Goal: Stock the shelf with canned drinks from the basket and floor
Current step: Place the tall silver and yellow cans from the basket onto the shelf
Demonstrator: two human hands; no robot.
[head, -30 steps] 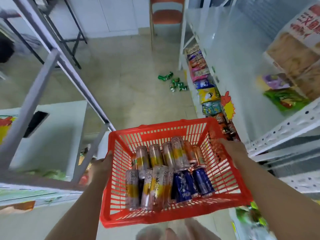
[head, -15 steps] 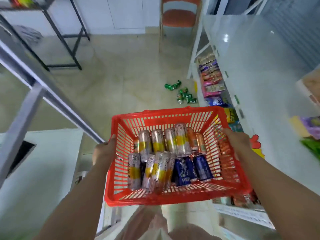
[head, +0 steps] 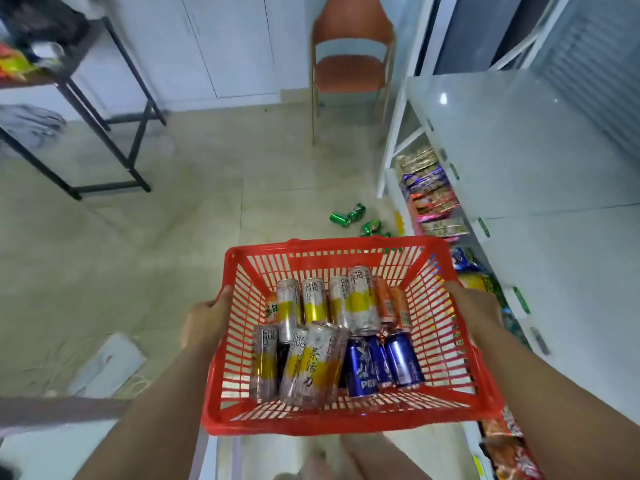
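I carry a red plastic basket (head: 346,419) in front of me, held off the floor. My left hand (head: 204,323) grips its left rim and my right hand (head: 474,304) grips its right rim. Inside lie several silver-and-yellow tea cans (head: 311,362), a few blue Pepsi cans (head: 381,365) and orange cans (head: 391,303). Several green cans (head: 356,220) lie scattered on the tiled floor ahead, just beyond the basket's far rim. A white shelf unit (head: 519,161) runs along the right, its top board bare.
Snack packets (head: 429,192) fill the white shelf's lower level. An orange chair (head: 349,67) stands at the back wall. A black metal table (head: 104,109) is at the far left. A white box (head: 107,365) lies on the floor to my left.
I have moved forward with the basket past the grey rack on the left. The green floor cans and the chair are closer, and the upper right shelves have left the view.
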